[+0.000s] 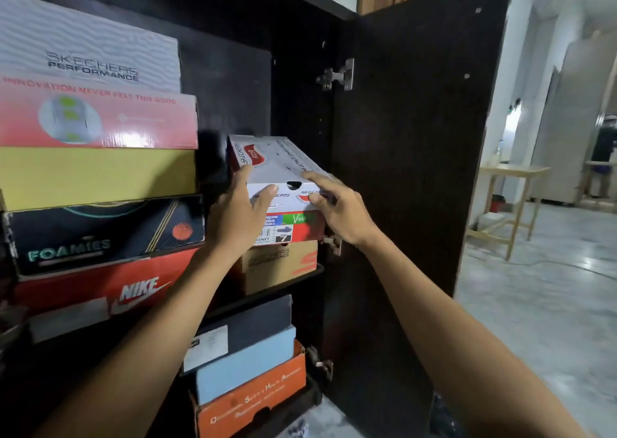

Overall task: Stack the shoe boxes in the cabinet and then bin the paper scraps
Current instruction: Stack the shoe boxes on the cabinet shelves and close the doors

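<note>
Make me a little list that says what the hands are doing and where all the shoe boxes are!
left hand: on white Skechers box, left side
right hand: on its front right corner
white Skechers box: atop tan Skechers box, right stack
left stack: Nike box under Foamies box
cabinet door: open
paper scraps: none visible

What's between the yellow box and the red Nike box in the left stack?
In the head view, the black Foamies box sits between the yellow box and Nike box.

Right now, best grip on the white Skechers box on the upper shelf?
Grip the white Skechers box at its near end corners from the open front, as both hands, left and right, do. Its long body runs back into the cabinet on the tan box, so only that end is reachable.
</note>
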